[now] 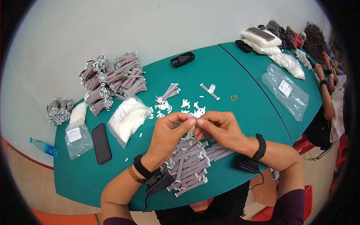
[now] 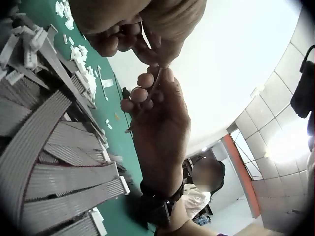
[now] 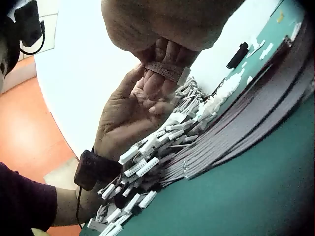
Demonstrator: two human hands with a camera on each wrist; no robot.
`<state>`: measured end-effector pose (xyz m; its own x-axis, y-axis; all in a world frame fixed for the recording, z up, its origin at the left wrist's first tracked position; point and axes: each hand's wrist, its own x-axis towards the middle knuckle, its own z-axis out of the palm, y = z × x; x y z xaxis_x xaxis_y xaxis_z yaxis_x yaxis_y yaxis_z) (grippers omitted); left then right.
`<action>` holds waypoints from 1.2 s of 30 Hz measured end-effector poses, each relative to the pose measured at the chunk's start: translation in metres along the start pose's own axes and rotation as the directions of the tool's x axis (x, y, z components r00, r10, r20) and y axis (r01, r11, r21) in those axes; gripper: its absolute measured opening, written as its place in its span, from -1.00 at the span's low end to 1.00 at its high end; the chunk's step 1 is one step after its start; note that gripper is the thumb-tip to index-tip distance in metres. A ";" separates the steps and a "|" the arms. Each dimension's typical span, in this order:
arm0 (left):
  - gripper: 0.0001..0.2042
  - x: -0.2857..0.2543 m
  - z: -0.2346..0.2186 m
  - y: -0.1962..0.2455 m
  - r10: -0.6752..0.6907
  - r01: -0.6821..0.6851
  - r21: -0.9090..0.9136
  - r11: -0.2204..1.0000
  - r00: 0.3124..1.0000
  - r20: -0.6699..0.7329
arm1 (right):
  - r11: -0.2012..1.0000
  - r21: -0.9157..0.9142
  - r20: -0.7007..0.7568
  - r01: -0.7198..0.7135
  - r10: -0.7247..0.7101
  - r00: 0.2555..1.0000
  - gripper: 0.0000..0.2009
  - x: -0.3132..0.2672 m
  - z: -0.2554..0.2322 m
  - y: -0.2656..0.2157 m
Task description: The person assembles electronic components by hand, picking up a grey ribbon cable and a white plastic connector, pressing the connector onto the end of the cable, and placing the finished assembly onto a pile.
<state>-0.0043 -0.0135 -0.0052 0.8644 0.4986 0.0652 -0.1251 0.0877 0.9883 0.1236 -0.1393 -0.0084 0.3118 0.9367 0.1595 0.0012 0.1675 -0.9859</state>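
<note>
My two hands meet above the middle of the green table. Left hand and right hand both pinch one short grey ribbon cable between thumb and fingertips. In the left wrist view the cable shows edge-on between the right hand's fingers. Directly under the hands lies a loose pile of grey ribbon cables with white connectors. Small loose white connectors are scattered just beyond the hands.
A black phone and bags of white connectors lie to the left. Bundled ribbon cables sit at the far left, a black tray at the back. A clear bag and another person's arm are on the right.
</note>
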 end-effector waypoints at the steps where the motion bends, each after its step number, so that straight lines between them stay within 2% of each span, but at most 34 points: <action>1: -0.87 0.000 0.001 -0.001 -0.007 0.007 -0.020 1.000 1.000 -0.003 | 1.000 -0.001 -0.002 0.003 -0.003 1.000 -0.78 0.000 0.000 0.000; 15: -0.88 -0.003 0.004 -0.003 -0.029 0.028 -0.091 0.996 0.999 -0.013 | 0.989 -0.108 -0.015 0.099 -0.101 0.995 -0.81 0.001 0.000 0.006; 21: -0.88 -0.002 0.002 -0.002 -0.086 0.078 -0.131 0.988 0.994 -0.064 | 0.996 0.031 -0.052 0.082 -0.081 0.995 -0.86 0.000 0.003 0.004; 26: -0.87 -0.001 0.000 -0.001 -0.139 0.130 -0.136 0.982 0.988 -0.062 | 0.996 0.044 -0.082 0.079 -0.075 0.994 -0.88 0.003 0.000 0.005; 33: -0.87 -0.002 0.005 0.000 -0.068 0.066 -0.129 0.989 0.998 -0.011 | 0.992 0.123 -0.025 -0.041 0.044 0.999 -0.86 0.004 -0.001 0.003; 36: -0.86 -0.002 0.004 -0.001 -0.045 0.043 -0.094 0.995 0.999 -0.020 | 0.991 0.126 -0.012 -0.044 0.046 0.999 -0.85 0.005 -0.004 0.005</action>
<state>-0.0043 -0.0182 -0.0062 0.8591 0.5116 0.0181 -0.1336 0.1899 0.9727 0.1285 -0.1351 -0.0124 0.3226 0.9397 0.1135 -0.1324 0.1636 -0.9776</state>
